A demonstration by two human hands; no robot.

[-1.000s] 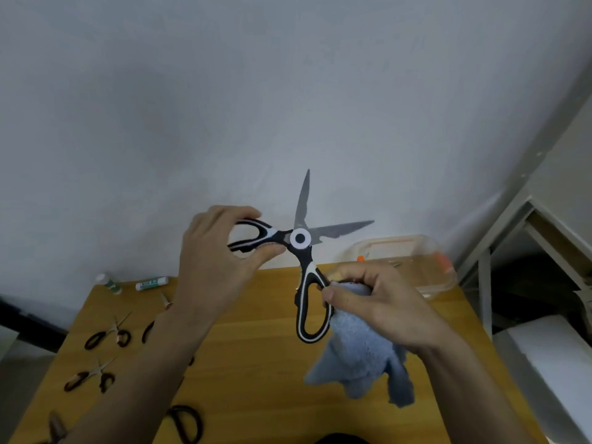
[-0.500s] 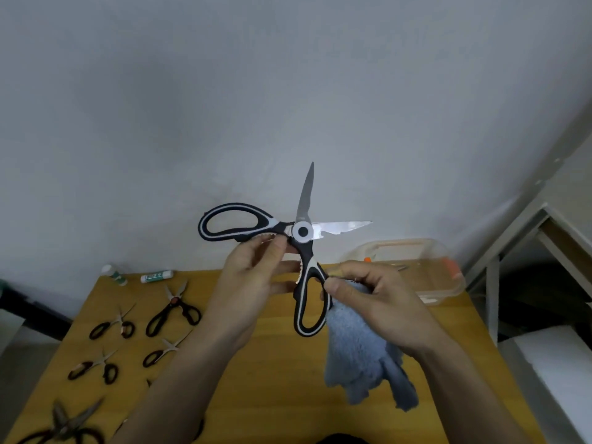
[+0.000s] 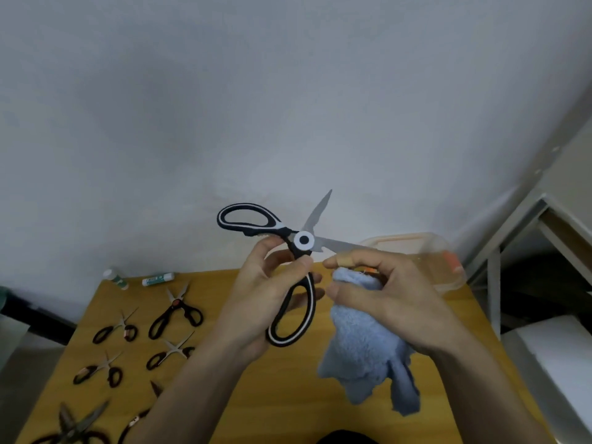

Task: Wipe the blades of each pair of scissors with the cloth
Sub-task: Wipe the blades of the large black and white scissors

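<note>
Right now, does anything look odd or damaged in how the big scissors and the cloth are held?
Nothing looks damaged. One thing to note: the large scissors are held wide open in the left hand, with both bare blades pointing away. The right hand grips the blue cloth close beside the lower blade, not yet wrapped around it.

I see small scissors (image 3: 175, 312) lying at the worktop's (image 3: 288, 395) lower left, tubes (image 3: 158, 279) behind them, a container (image 3: 448, 277) at right.
</note>
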